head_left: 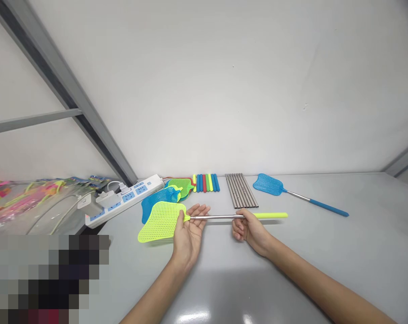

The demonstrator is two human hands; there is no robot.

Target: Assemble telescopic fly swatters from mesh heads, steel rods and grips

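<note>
A yellow-green fly swatter (163, 220) with a metal rod and a yellow handle is held level above the grey table. My left hand (187, 234) grips it where the mesh head meets the rod, thumb on top and the other fingers stretched beneath. Around the rod, just short of the yellow handle, my right hand (249, 228) is closed. Behind the held swatter lies a pile with a blue swatter head (159, 200) and a green swatter head (181, 184). To the right rests a blue fly swatter (269, 184) with its rod and blue handle attached.
Coloured handle grips (204, 183) lie in a row near the wall, beside several metal rods (241, 191). A white power strip (124, 202) with plugs stands at the left. Beyond it are bagged colourful items (31, 202). The grey table (325, 252) meets a white wall.
</note>
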